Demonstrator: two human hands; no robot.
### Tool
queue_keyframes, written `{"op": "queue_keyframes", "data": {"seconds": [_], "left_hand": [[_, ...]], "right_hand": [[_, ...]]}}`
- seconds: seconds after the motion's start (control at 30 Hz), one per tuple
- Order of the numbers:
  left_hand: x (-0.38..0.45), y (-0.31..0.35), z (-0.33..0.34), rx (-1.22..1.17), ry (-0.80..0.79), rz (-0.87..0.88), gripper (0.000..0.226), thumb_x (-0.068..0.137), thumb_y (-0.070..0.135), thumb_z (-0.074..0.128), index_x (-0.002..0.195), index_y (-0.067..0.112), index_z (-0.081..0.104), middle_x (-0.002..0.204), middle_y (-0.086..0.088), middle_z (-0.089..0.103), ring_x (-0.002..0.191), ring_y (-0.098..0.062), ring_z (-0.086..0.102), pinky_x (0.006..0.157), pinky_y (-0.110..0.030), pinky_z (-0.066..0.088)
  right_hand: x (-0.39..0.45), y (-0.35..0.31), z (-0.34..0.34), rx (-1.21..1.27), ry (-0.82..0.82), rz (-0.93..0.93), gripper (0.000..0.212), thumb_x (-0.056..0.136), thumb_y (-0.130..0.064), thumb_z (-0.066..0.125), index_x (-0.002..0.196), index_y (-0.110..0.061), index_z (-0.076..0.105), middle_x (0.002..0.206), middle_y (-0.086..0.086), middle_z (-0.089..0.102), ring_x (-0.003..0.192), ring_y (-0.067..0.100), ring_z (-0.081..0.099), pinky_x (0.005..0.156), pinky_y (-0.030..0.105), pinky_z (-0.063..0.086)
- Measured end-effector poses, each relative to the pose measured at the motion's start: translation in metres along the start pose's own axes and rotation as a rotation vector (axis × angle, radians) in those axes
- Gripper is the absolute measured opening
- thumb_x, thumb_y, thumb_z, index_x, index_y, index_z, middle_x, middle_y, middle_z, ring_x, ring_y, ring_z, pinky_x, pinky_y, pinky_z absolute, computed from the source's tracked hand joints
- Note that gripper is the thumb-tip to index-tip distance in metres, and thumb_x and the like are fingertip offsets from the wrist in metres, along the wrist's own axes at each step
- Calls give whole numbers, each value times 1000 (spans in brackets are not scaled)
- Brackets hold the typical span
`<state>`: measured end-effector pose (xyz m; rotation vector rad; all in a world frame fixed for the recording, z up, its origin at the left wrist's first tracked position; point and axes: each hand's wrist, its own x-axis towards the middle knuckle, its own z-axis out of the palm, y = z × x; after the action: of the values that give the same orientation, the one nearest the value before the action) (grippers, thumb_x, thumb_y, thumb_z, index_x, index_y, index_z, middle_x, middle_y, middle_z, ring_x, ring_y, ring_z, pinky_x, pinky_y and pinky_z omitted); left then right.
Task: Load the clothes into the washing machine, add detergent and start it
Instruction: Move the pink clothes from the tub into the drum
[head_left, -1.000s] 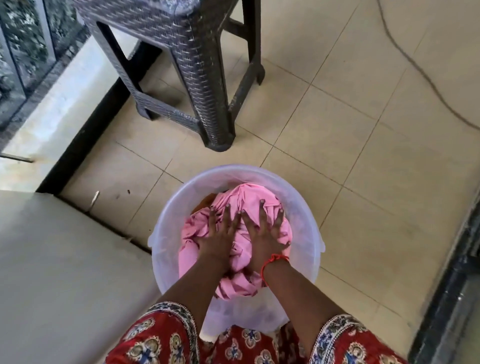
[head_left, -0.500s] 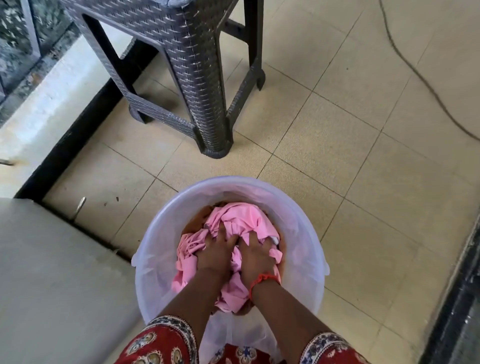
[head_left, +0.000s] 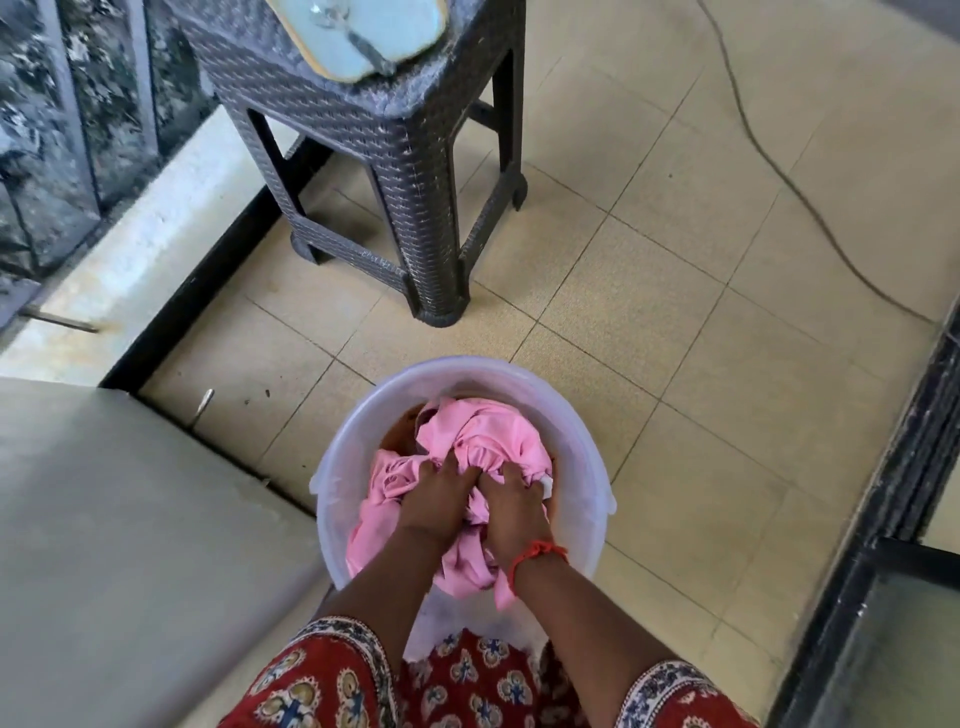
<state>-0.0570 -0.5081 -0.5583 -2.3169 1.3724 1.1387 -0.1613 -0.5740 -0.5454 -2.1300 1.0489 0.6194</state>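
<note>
A translucent white bucket (head_left: 582, 441) stands on the tiled floor right in front of me. It holds a bunched pink cloth (head_left: 483, 431) over some darker brownish clothes (head_left: 402, 434) at the back left. My left hand (head_left: 434, 499) and my right hand (head_left: 511, 501) are side by side inside the bucket, fingers curled and closed into the pink cloth. A red thread band circles my right wrist. The flat pale surface at my left (head_left: 130, 545) may be the washing machine's top; I cannot tell.
A dark woven-pattern plastic stool (head_left: 395, 156) stands beyond the bucket, with a pale blue flat object (head_left: 363, 31) on its seat. A thin cable (head_left: 779, 171) runs across the floor at right. A dark door frame (head_left: 883, 509) borders the right side, a railing the far left.
My fingers went from flat and spread on the pink cloth to curled and gripping it. The view tilted up, showing the stool's top.
</note>
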Motion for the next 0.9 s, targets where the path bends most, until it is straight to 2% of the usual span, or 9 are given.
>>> {"op": "queue_keyframes", "data": {"seconds": [0.1, 0.23, 0.37, 0.5, 0.63, 0.77, 0.9], "left_hand": [[-47, 14, -37, -29, 40, 7, 48, 98, 23, 39, 146, 24, 33, 148, -14, 37, 127, -36, 40, 104, -45, 39], [-111, 31, -95, -72, 89, 10, 51, 94, 22, 44, 144, 24, 36, 147, -14, 37, 126, -38, 40, 97, -46, 44], [-175, 51, -163, -104, 153, -7, 49, 95, 21, 43, 143, 26, 37, 147, -14, 37, 125, -38, 41, 91, -48, 48], [-234, 68, -227, -94, 246, 18, 46, 98, 22, 43, 143, 25, 38, 144, -15, 41, 126, -39, 42, 101, -47, 41], [-289, 85, -283, -107, 354, 27, 46, 97, 25, 47, 143, 25, 40, 141, -15, 45, 124, -37, 44, 101, -44, 40], [-340, 101, -327, -153, 441, 34, 51, 92, 25, 56, 141, 26, 42, 137, -14, 49, 122, -37, 45, 97, -44, 45], [-378, 113, -362, -152, 520, 44, 57, 86, 22, 62, 140, 26, 43, 130, -14, 51, 118, -37, 46, 94, -44, 46]], "right_hand": [[-45, -16, -39, 25, 31, -62, 52, 85, -8, 47, 131, -32, 55, 141, 7, 39, 117, 41, 45, 97, 42, 44], [-102, -43, -98, 31, 85, -64, 61, 82, 2, 48, 131, -35, 54, 145, 3, 38, 123, 37, 44, 99, 39, 47], [-158, -74, -163, -26, 139, -96, 62, 79, -1, 50, 130, -37, 53, 140, 2, 40, 119, 35, 48, 96, 33, 45], [-209, -107, -227, -95, 153, -134, 58, 82, -9, 53, 131, -38, 47, 139, -4, 41, 126, 28, 44, 98, 32, 39], [-263, -134, -286, -59, 251, -170, 56, 79, -8, 60, 127, -36, 53, 134, 0, 43, 113, 33, 51, 94, 37, 48], [-309, -155, -334, -38, 301, -212, 58, 80, -4, 59, 129, -35, 54, 139, 2, 41, 111, 37, 49, 93, 41, 50], [-343, -170, -376, -85, 371, -282, 56, 79, -7, 60, 127, -36, 56, 133, 5, 45, 110, 39, 52, 91, 39, 50]]}}
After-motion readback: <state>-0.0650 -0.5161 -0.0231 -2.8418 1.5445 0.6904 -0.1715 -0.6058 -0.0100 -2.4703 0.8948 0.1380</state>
